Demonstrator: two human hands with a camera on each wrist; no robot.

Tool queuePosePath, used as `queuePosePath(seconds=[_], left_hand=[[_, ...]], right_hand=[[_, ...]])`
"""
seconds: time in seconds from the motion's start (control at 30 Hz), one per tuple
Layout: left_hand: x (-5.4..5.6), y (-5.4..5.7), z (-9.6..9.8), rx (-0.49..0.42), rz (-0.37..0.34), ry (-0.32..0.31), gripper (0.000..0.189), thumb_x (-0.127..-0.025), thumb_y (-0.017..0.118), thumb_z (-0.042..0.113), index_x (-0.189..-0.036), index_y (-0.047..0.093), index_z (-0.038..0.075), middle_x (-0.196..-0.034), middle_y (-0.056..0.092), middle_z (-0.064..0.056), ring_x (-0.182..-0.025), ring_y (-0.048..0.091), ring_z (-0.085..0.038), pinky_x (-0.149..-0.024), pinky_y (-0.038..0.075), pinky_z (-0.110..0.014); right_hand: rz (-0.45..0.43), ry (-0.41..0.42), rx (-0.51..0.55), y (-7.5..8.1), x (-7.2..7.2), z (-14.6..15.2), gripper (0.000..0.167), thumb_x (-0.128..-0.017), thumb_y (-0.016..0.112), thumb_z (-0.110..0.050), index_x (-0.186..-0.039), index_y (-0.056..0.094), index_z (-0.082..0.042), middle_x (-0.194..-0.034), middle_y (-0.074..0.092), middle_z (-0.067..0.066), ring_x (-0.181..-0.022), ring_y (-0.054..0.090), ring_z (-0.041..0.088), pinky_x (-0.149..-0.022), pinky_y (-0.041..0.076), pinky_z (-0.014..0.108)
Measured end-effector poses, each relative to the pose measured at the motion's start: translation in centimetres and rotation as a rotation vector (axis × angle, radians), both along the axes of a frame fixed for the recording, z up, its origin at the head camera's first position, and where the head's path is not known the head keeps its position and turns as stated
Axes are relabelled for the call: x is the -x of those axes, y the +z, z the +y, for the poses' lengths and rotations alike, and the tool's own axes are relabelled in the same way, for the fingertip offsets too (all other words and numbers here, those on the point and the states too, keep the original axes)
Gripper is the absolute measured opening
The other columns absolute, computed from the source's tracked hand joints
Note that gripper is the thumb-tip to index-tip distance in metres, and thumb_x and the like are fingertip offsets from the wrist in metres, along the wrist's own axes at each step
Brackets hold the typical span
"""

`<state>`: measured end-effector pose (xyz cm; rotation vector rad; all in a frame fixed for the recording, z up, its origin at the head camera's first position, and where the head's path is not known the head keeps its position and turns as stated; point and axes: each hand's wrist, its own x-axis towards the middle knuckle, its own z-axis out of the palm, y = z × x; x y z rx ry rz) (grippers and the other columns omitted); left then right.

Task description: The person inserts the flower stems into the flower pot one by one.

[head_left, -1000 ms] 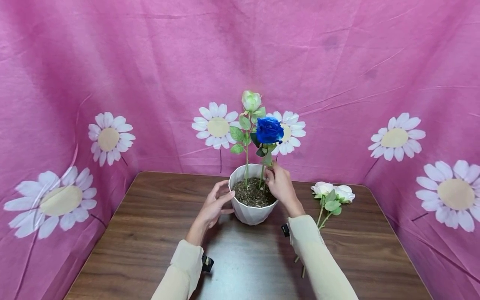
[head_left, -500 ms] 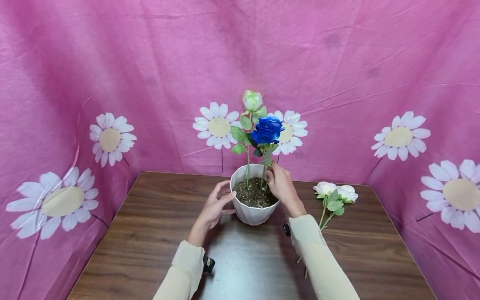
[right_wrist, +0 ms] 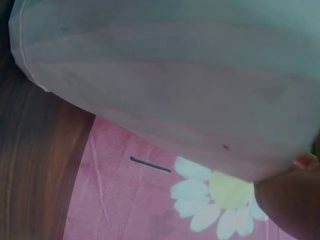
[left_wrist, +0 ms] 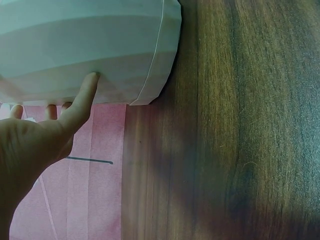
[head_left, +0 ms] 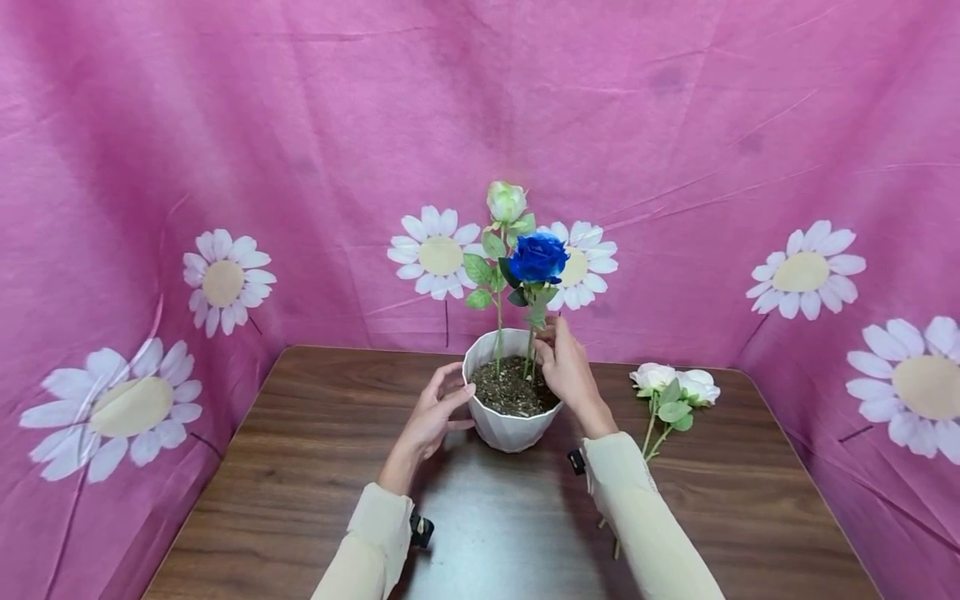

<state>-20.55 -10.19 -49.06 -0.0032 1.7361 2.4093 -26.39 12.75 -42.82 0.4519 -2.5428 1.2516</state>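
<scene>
A blue rose [head_left: 538, 257] and a pale green-white rose [head_left: 507, 202] stand upright in soil inside a white flowerpot [head_left: 513, 433]. Spread and fairly relaxed, the fingers of my left hand [head_left: 433, 417] rest against the pot's left side; in the left wrist view a fingertip [left_wrist: 92, 77] touches its wall. My right hand [head_left: 573, 371] is over the pot's right rim, its bent fingers beside the blue rose's stem. Whether they pinch the stem cannot be made out. The pot wall [right_wrist: 160, 100] fills much of the right wrist view, hiding those fingertips.
White roses [head_left: 675, 385] with green leaves lie on the wooden table [head_left: 300, 467], right of the pot, their stems partly under the right sleeve [head_left: 637, 500]. A pink curtain [head_left: 337, 125] printed with daisies surrounds the table.
My right hand has risen slightly along the blue rose's stem. The blue rose leaned a little left relative to the pot, then stayed. The left hand keeps its place; the view shifted slightly.
</scene>
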Motion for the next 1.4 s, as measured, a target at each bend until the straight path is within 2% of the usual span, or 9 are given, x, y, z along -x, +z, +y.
queuePosePath(seconds=[0.1,0.23,0.3,0.47,0.57,0.77,1.03,1.2,1.4], left_hand=[[0.0,0.0,0.0,-0.003,0.005,-0.005,0.055,-0.098,0.064,0.011,-0.148,0.041,0.011,-0.142,0.038,-0.027,-0.122,0.05,-0.034,-0.086,0.057,-0.058],[0.1,0.0,-0.1,-0.006,0.009,-0.016,0.056,-0.098,0.064,0.012,-0.149,0.04,0.011,-0.142,0.038,-0.026,-0.124,0.049,-0.036,-0.089,0.055,-0.061],[0.2,-0.1,-0.2,-0.009,0.012,-0.011,0.056,-0.098,0.064,0.012,-0.149,0.04,0.011,-0.141,0.039,-0.025,-0.125,0.049,-0.036,-0.09,0.053,-0.064],[0.4,-0.2,-0.6,-0.015,0.02,0.012,0.054,-0.099,0.063,0.012,-0.148,0.04,0.011,-0.142,0.038,-0.027,-0.127,0.047,-0.037,-0.09,0.053,-0.065],[0.4,0.0,-0.6,-0.016,0.015,0.014,0.054,-0.1,0.063,0.011,-0.149,0.04,0.011,-0.143,0.038,-0.027,-0.127,0.047,-0.037,-0.09,0.053,-0.064],[0.3,0.0,-0.6,-0.012,0.019,0.01,0.055,-0.099,0.063,0.011,-0.149,0.039,0.01,-0.144,0.038,-0.027,-0.128,0.047,-0.036,-0.091,0.052,-0.065],[0.0,0.0,-0.3,-0.016,0.016,0.012,0.055,-0.099,0.064,0.012,-0.149,0.04,0.01,-0.14,0.04,-0.024,-0.128,0.047,-0.037,-0.089,0.054,-0.064],[-0.3,-0.1,-0.1,-0.014,0.012,0.017,0.053,-0.099,0.063,0.011,-0.147,0.042,0.01,-0.136,0.044,-0.02,-0.126,0.049,-0.035,-0.088,0.055,-0.062],[-0.4,-0.2,0.1,-0.022,0.008,0.017,0.053,-0.099,0.063,0.011,-0.147,0.043,0.011,-0.136,0.043,-0.02,-0.126,0.048,-0.035,-0.088,0.054,-0.064]], right_hand=[[-0.019,-0.004,0.089,0.3,-0.6,0.6,0.035,-0.1,0.058,0.002,-0.133,0.047,0.006,-0.116,0.067,0.025,-0.108,0.065,0.038,-0.095,0.054,0.05],[-0.01,-0.039,0.188,0.3,-1.3,1.6,0.034,-0.098,0.06,0.005,-0.131,0.05,0.006,-0.114,0.068,0.025,-0.107,0.064,0.039,-0.094,0.054,0.049],[-0.011,-0.051,0.234,0.2,-1.5,2.1,0.035,-0.097,0.06,0.005,-0.131,0.05,0.005,-0.116,0.067,0.025,-0.108,0.064,0.039,-0.094,0.054,0.043],[-0.04,-0.058,0.351,-0.3,-1.9,3.6,0.038,-0.099,0.058,0.005,-0.135,0.046,0.008,-0.119,0.064,0.03,-0.11,0.062,0.039,-0.09,0.05,0.017],[-0.069,-0.071,0.385,-1.0,-2.1,4.7,0.038,-0.099,0.056,0.006,-0.135,0.045,0.011,-0.119,0.062,0.032,-0.108,0.062,0.034,-0.089,0.049,0.011],[-0.136,-0.132,0.287,-2.2,-3.1,7.0,0.035,-0.1,0.058,0.002,-0.134,0.052,0.008,-0.121,0.064,0.029,-0.101,0.059,0.012,-0.086,0.045,0.008],[-0.23,-0.145,0.334,-4.4,-4.7,10.5,0.038,-0.101,0.056,0.001,-0.138,0.049,0.011,-0.128,0.058,0.036,-0.091,0.056,-0.007,-0.078,0.051,0.009],[-0.311,-0.24,0.371,-5.6,-5.9,13.0,0.04,-0.102,0.056,-0.001,-0.139,0.046,0.011,-0.128,0.06,0.033,-0.086,0.056,-0.012,-0.075,0.053,0.011],[-0.394,-0.37,0.491,-7.1,-7.1,14.9,0.043,-0.102,0.056,-0.002,-0.14,0.044,0.012,-0.115,0.066,0.014,-0.079,0.06,-0.007,-0.073,0.059,0.019]])
